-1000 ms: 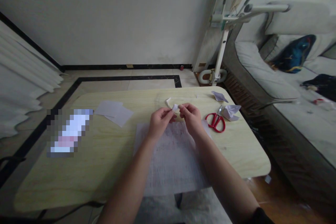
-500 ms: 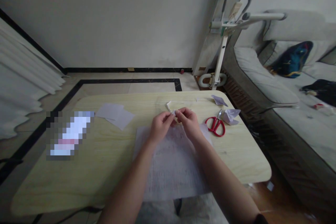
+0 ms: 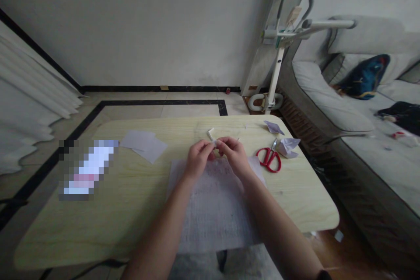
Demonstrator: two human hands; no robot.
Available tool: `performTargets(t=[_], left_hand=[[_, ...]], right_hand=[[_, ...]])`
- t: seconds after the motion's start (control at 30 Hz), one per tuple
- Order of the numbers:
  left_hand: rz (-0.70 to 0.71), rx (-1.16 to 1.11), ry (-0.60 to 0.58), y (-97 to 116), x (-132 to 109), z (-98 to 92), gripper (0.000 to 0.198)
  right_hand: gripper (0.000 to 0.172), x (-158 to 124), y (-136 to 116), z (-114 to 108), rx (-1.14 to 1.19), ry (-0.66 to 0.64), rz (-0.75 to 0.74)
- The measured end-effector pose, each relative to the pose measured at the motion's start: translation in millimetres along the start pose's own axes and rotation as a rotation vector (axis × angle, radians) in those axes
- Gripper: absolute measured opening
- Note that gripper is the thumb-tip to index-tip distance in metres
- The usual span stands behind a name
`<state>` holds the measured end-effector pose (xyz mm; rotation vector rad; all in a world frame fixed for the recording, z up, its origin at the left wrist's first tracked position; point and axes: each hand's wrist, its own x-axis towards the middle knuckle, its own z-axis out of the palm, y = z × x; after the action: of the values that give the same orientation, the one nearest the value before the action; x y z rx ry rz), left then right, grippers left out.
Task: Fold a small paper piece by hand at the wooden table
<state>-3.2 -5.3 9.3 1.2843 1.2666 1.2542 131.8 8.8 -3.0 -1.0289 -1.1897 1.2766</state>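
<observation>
My left hand [image 3: 198, 156] and my right hand [image 3: 232, 152] meet over the far edge of a large printed sheet [image 3: 218, 210]. Thumbs and fingers of both are closed in a pinch on a small piece of white paper [image 3: 215, 142], mostly hidden by the fingertips. Just beyond the fingers a narrow folded white strip [image 3: 210, 132] shows; whether it joins the held piece I cannot tell. To the right of my right hand lie red-handled scissors [image 3: 269, 157], blades pointing away. Beside them is a folded paper shape [image 3: 288, 146].
Two white paper squares [image 3: 139, 139] overlap on the left of the wooden table [image 3: 114, 223]. A blurred-out bright phone-like object [image 3: 87, 168] lies at the left edge. Another folded paper [image 3: 274, 127] rests at the far right corner. A sofa [image 3: 331, 96] stands to the right.
The hands stay at nearly the same place, still pinching the small paper. My fingertips have shifted slightly and drawn a little apart.
</observation>
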Motion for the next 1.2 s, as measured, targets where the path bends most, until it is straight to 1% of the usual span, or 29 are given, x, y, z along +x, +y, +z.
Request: performTargets(t=[0.07,0.1,0.13,0.2,0.27,0.3,0.33,0.4,0.53,0.63,0.73,0.9,0.97,1.07,1.2], left_hand=[[-0.038,-0.064,0.03,2.3,0.5,-1.1,0.027],[-0.049,-0.085,0.025,2.7,0.6,-1.2,0.028],[-0.059,-0.097,0.002,2.4,0.6,-1.0,0.03],[-0.058,-0.08,-0.052,-1.2,0.8,0.6,0.034],[0.015,-0.015,-0.042,-8.6,1.4,3.0,0.033],[0.076,0.031,-0.014,-13.0,2.0,4.0,0.031],[0.143,0.081,0.011,-17.4,2.7,4.4,0.032],[0.236,0.171,0.025,-24.1,4.3,3.7,0.038],[0.325,0.326,0.041,-26.1,5.2,-1.5,0.034],[0.364,0.389,0.013,-24.2,3.9,-2.8,0.03],[0.312,0.334,-0.014,-24.1,3.0,-0.7,0.03],[0.1,0.065,-0.046,-18.1,3.0,3.5,0.033],[0.052,-0.017,-0.065,-14.6,3.0,4.5,0.032],[0.037,-0.055,-0.069,-13.4,2.1,5.5,0.03],[0.089,-0.019,-0.049,-19.0,0.7,6.7,0.031]], right_hand=[[0.026,-1.1,-2.0,0.8,0.034,-0.033,-0.025],[0.029,-1.2,-2.8,0.8,0.041,-0.043,-0.041],[0.03,-1.0,-3.3,0.6,0.04,-0.044,-0.052],[0.024,0.2,-3.3,-0.5,0.025,-0.015,-0.051],[0.02,2.1,-2.4,-2.0,0.004,0.048,-0.048],[0.019,3.0,-1.8,-2.7,-0.008,0.078,-0.053],[0.019,3.8,-1.1,-3.3,-0.024,0.103,-0.06],[0.019,4.6,0.0,-3.8,-0.062,0.128,-0.075],[0.018,3.5,1.8,-2.7,-0.144,0.118,-0.113],[0.019,3.2,3.1,-2.4,-0.176,0.075,-0.167],[0.021,4.3,4.1,-3.7,-0.188,0.046,-0.19],[0.024,5.0,4.1,-6.1,-0.15,0.045,-0.145],[0.026,4.5,3.7,-6.4,-0.162,0.059,-0.136],[0.026,2.8,3.5,-5.4,-0.219,0.064,-0.179],[0.026,-1.3,2.3,-2.2,-0.39,0.101,-0.307]])
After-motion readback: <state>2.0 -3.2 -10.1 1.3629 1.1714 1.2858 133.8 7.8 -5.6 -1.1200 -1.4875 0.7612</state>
